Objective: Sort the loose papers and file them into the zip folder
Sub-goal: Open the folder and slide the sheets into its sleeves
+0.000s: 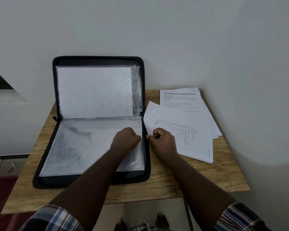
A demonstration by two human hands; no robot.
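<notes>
The black zip folder (45, 164) lies open on the table, its upper half leaning against the wall. Both halves show clear plastic sleeves with white paper inside. My left hand (126, 139) rests on the right part of the lower sleeve (83, 147), fingers curled at the sleeve's open edge. My right hand (162, 140) sits just right of the folder's rim, thumb and curled fingers pinching the near-left corner of the drawing sheet (195, 147), which shows a plank figure. That sheet tops a fanned stack of loose papers (178, 100) to the right.
The small wooden table (173, 185) stands in a corner, with white walls behind and to the right. The paper stack reaches close to the right wall. A bare strip of tabletop runs along the front edge. Floor and feet show below.
</notes>
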